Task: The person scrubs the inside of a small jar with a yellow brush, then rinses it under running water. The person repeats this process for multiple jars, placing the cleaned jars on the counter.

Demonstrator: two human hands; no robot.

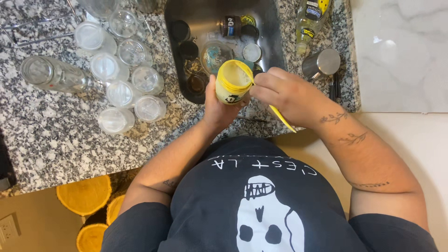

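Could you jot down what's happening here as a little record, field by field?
Place: speckled granite counter with a steel sink
Left hand: holds a yellow jar upright over the sink edge
Right hand: grips a yellow tool, its end in the jar's mouth
In the sink: dark jars and lids
On the counter, left: clear glass jars, mouths down, in a cluster
By the sink, right: soap bottle, metal cup

dark tee, bare inked arms

the person wears a dark short-sleeved t-shirt [261,205] with a white skull-like drawing on the chest and a line of white lettering nearer the collar. both forearms are bare. the right forearm [354,149] bears fine leafy sprig tattoos toward the wrist and a thin line nearer the sleeve; the left forearm [168,163] has a small mark near the sleeve.
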